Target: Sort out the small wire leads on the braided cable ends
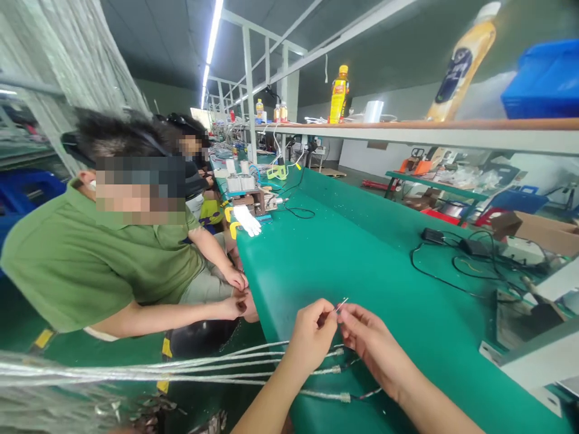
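Above the green table mat (307, 265), my left hand (315, 330) pinches a thin wire (344, 301) with thumb and forefinger. Close beside it, my right hand (368, 340) pinches the same small wire end, fingertips almost touching the left ones. The wire has reddish and whitish strands, too small to make out fully. Several silvery-white cables (325, 395) come in from the left and pass under my left forearm and hand. Their trimmed ends, with dark and coloured inner wires, lie on the mat below my hands.
A co-worker in a green shirt (104, 271) sits at the table's left edge. Farther along are a white glove (246, 220) and a bench machine (253, 202). Black adapters with cords (433, 235) lie at right. A shelf (407, 129) with bottles and a blue bin (543, 78) runs overhead.
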